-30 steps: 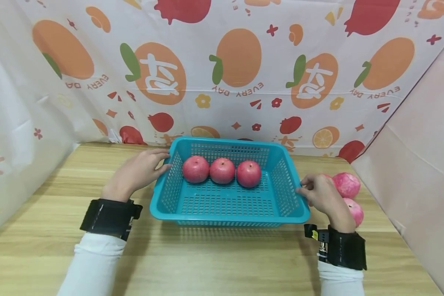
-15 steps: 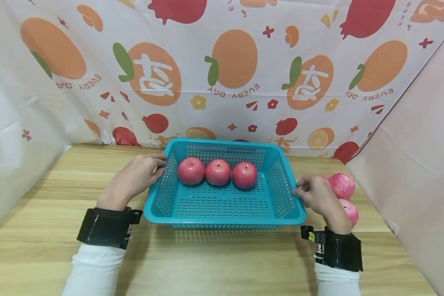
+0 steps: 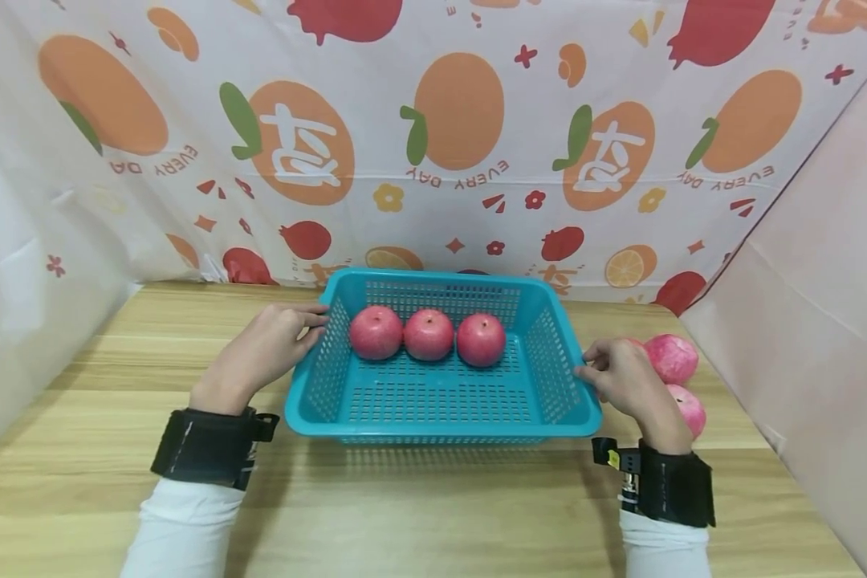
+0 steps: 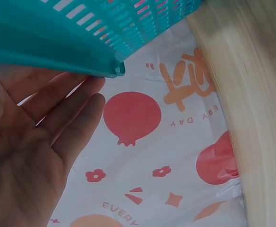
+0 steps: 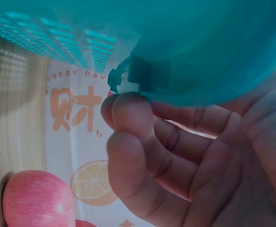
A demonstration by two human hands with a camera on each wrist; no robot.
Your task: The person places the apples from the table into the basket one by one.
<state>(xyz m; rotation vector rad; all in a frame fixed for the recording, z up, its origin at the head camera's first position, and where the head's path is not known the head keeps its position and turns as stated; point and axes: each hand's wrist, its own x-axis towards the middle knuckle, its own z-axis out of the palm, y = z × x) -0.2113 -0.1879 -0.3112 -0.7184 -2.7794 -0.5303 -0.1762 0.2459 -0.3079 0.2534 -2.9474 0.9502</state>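
A teal plastic basket (image 3: 441, 429) is held between both hands, its perforated wall (image 4: 123, 23) tilting across the left wrist view. In a row against its far side are three red apples, the left (image 3: 376, 332), middle (image 3: 429, 335) and right (image 3: 481, 339). The left hand (image 3: 263, 353) grips the left rim, its fingers under the lip and its thumb above. At the opposite end, the right hand (image 3: 624, 381) holds the right rim, with curled fingers (image 5: 133, 116) beneath the lip in the right wrist view.
Several apples lie on the wooden table (image 3: 433, 514) beyond the right hand, among them a pink one (image 3: 672, 359) and a nearer one (image 3: 688, 410). A fruit-print cloth (image 3: 376, 144) hangs behind the basket, and a pale wall (image 3: 824, 337) bounds the right side.
Both hands keep their hold on the basket, and the apples stay put inside it. The whole view shifts slightly; little else differs.
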